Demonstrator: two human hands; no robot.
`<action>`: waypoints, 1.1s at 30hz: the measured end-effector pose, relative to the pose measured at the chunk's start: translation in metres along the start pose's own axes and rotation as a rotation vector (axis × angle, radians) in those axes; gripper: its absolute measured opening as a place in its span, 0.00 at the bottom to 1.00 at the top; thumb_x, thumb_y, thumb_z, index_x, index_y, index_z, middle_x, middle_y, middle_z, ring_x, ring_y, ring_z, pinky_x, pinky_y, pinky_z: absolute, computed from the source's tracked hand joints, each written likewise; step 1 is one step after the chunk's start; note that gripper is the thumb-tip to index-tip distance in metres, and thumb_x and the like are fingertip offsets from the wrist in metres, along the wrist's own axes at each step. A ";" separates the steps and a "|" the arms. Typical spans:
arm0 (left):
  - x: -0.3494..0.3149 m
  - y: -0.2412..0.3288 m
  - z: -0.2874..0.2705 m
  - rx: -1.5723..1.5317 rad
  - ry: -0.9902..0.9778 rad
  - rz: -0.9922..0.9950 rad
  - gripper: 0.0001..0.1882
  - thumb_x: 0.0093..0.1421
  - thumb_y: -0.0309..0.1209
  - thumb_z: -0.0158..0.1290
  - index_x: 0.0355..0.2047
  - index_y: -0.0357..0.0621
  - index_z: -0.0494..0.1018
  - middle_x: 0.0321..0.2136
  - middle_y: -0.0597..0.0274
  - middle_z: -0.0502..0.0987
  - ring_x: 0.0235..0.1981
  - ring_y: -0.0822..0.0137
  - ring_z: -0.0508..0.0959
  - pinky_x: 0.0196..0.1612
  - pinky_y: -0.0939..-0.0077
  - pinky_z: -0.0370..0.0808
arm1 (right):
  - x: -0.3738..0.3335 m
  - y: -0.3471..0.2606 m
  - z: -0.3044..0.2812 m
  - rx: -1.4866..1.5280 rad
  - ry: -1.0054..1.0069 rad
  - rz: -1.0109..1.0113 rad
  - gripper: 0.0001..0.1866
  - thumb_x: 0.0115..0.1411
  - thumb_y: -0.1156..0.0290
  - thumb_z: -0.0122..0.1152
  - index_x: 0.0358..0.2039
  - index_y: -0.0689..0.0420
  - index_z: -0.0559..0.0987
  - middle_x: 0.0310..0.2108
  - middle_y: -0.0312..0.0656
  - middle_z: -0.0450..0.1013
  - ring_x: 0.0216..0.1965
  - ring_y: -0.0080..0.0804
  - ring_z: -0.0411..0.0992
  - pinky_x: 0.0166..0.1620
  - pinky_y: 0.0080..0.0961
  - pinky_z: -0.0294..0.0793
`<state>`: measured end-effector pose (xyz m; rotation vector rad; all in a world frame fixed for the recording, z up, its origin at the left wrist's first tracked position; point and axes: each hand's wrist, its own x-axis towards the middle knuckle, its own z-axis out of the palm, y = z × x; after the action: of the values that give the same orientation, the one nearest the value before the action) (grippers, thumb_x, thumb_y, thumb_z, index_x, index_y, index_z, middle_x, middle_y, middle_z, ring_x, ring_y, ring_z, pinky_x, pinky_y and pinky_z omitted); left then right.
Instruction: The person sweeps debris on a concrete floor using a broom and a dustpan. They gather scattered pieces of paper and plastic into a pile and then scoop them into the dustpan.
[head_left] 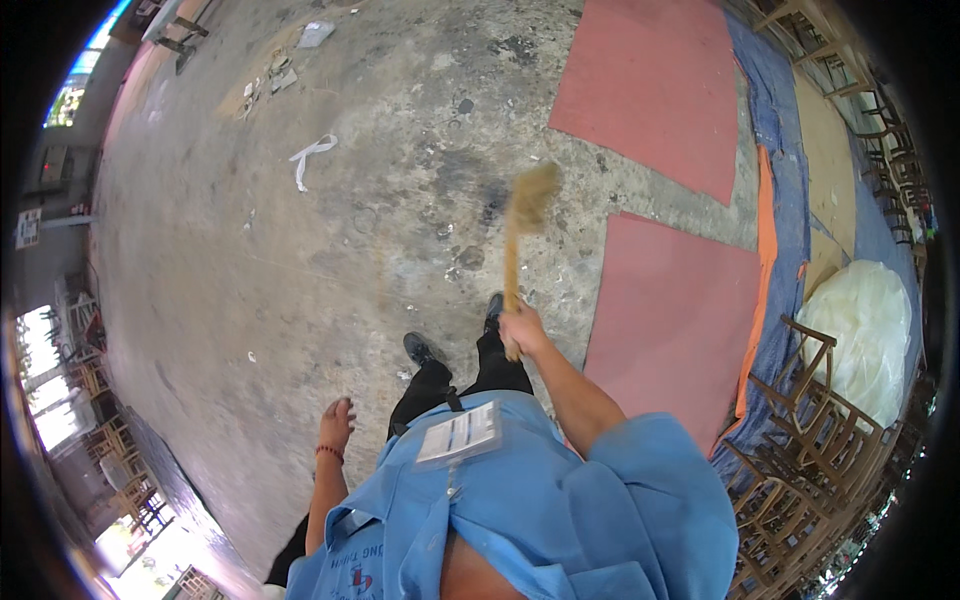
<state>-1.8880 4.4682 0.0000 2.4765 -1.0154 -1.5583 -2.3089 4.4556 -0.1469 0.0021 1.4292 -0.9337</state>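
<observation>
My right hand (522, 328) is closed around the yellowish handle of a short hand broom (511, 260). The broom points away from me over the concrete floor, its tan brush head blurred by motion. Whether the bristles touch the floor I cannot tell. Down at my left side hangs my left hand (337, 424), a red bead bracelet at its wrist. Its fingers are loosely curled, and nothing shows in them. Beyond the broom, to the left, a white strip (314, 158) lies on the floor.
Two reddish mats (672, 320) lie to the right, beside a blue tarp (790, 150) with an orange edge. Wooden chair frames (800, 470) and a pale plastic-wrapped bundle (858, 335) stand at the far right. Scraps (282, 78) litter the upper left floor.
</observation>
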 end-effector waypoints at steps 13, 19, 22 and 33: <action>-0.036 -0.133 0.053 -0.368 0.087 -0.196 0.24 0.64 0.46 0.44 0.51 0.42 0.70 0.45 0.60 0.76 0.38 0.64 0.77 0.32 0.72 0.74 | -0.051 -0.084 0.015 -0.495 0.042 -0.191 0.33 0.50 0.82 0.52 0.59 0.59 0.63 0.19 0.41 0.67 0.15 0.28 0.66 0.16 0.27 0.67; -0.060 -0.173 0.101 -0.470 0.050 -0.211 0.25 0.64 0.46 0.45 0.53 0.42 0.69 0.46 0.59 0.75 0.40 0.63 0.77 0.35 0.71 0.75 | -0.087 0.004 0.037 -0.287 -0.007 0.160 0.09 0.52 0.80 0.50 0.36 0.59 0.67 0.18 0.40 0.64 0.15 0.32 0.66 0.15 0.32 0.66; -0.091 -0.202 0.110 -0.462 0.068 -0.258 0.25 0.64 0.47 0.45 0.53 0.42 0.69 0.46 0.59 0.75 0.40 0.63 0.77 0.35 0.70 0.75 | -0.055 0.043 0.086 -0.164 -0.227 0.245 0.05 0.52 0.76 0.52 0.30 0.58 0.68 0.15 0.42 0.66 0.13 0.34 0.66 0.15 0.33 0.65; -0.152 -0.363 0.155 -0.699 0.268 -0.368 0.20 0.65 0.43 0.43 0.48 0.40 0.71 0.42 0.59 0.77 0.38 0.62 0.79 0.30 0.64 0.78 | -0.006 -0.058 0.148 -0.513 -0.455 -0.187 0.07 0.58 0.71 0.53 0.35 0.59 0.71 0.21 0.40 0.69 0.19 0.30 0.69 0.21 0.28 0.68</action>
<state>-1.8752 4.8815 -0.0894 2.3138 0.0454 -1.2864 -2.2168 4.3438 -0.0814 -0.6938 1.2137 -0.6372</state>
